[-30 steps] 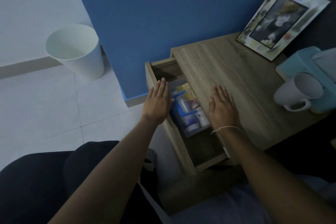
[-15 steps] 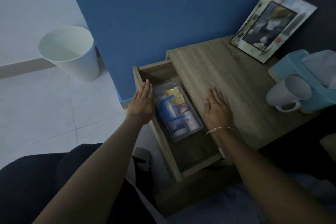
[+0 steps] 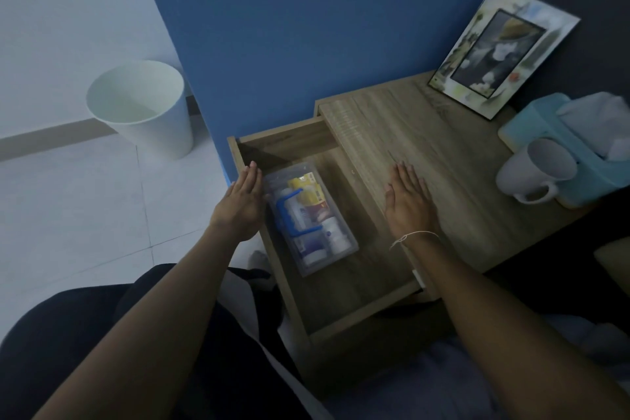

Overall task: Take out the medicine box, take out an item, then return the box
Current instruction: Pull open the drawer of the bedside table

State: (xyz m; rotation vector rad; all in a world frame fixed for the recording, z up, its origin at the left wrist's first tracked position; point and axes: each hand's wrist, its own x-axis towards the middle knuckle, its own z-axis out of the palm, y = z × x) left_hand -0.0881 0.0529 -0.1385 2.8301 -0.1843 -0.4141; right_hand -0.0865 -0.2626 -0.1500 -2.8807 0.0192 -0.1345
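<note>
Lying in the drawer [image 3: 344, 314], medicine box [image 3: 308, 216] sits between open, empty left hand [image 3: 240, 206] and right hand [image 3: 409, 203].

Medicine box [image 3: 312, 216]: clear plastic, lid shut, blue handle on top, there in the middle of the frame
Contents: small bottles and yellow packets showing through the lid
Pose: lying flat, long side slanting from upper left to lower right
Place: inside the open wooden drawer [image 3: 344, 290], near its left wall
</note>
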